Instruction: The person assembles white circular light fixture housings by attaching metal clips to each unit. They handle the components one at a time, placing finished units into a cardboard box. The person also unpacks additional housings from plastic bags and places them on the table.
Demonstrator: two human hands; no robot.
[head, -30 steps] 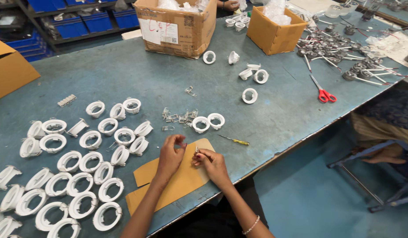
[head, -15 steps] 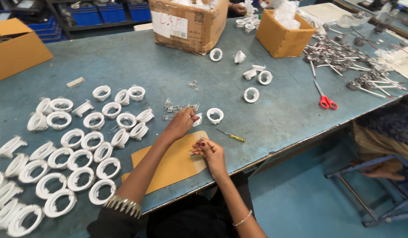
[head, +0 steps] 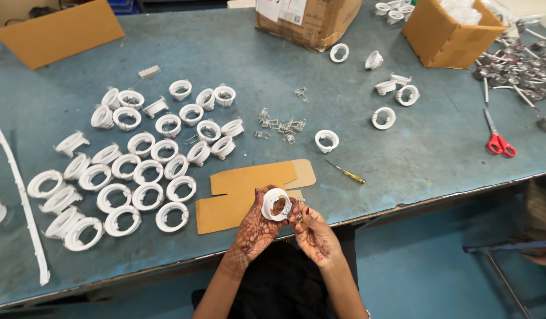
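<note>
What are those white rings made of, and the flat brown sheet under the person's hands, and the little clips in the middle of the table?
The white ring held in both hands looks like moulded plastic: matte, evenly white, with thin shaped walls. The flat brown sheet looks like plain cardboard, dull tan with cut edges and a tab. The small clips appear to be bent metal wire, since they glint silvery, though they are too small to be sure.

Brown carton (head: pixel 311 20), white labels (head: pixel 282 9), table's far edge; open box (head: pixel 444 29) right.

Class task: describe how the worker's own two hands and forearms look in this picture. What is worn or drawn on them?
Both hands are bare, with no gloves. The left hand and right hand carry dark reddish-brown henna patterns across their backs, reaching the wrists. Fingernails look dark painted. The forearms show no sleeves. A thin bracelet seems to sit on the right forearm at the frame's bottom edge.
</note>
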